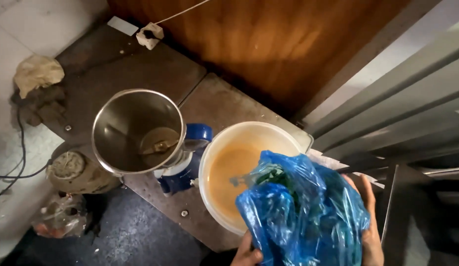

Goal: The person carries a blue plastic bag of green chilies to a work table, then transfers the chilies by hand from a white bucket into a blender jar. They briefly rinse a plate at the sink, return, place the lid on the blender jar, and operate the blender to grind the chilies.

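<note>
A modest, well-worn kitchen or food-preparation corner. A steel blender jar (136, 130) on a blue motor base (182, 172) stands on a stained dark tabletop (141, 74). Just right of the jar sits a cream plastic bucket (229, 148); behind it, a wooden panel (269, 44) and a corded socket (149, 35); left of it, crumpled rags (37, 74).
</note>
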